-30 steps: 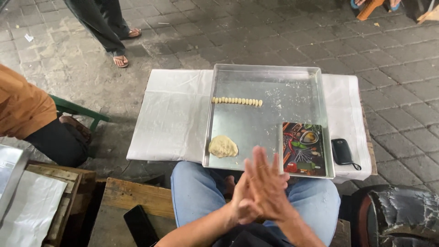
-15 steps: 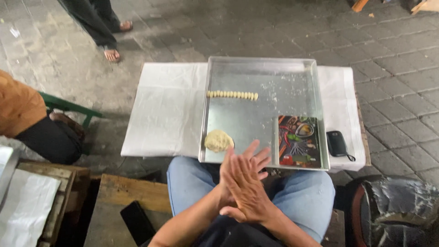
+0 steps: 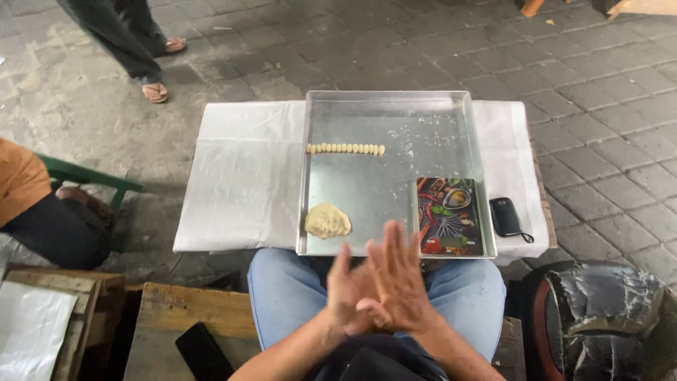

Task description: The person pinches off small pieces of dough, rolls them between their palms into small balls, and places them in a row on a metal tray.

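Note:
My left hand (image 3: 344, 293) and my right hand (image 3: 400, 282) are pressed palm to palm over my lap, the right on top, fingers straight and blurred. Whether something lies between the palms is hidden. Just beyond them a metal tray (image 3: 352, 187) rests on a low table covered with white paper (image 3: 240, 176). On the tray lie a flat lump of pale dough (image 3: 327, 221) near its front left corner, a row of several small dough pieces (image 3: 345, 149) in the middle, and a colourful printed board (image 3: 449, 215) at the front right.
A small black phone (image 3: 506, 216) lies on the paper right of the tray. A seated person in orange (image 3: 42, 204) is at the left, another person's sandalled feet (image 3: 155, 92) at the top left. A dark cushion (image 3: 606, 317) sits at the lower right, wooden planks (image 3: 183, 310) at the lower left.
My palms have kept sliding against each other, the right hand moving across the left. The view has drifted slightly; the tray and dough lie as before.

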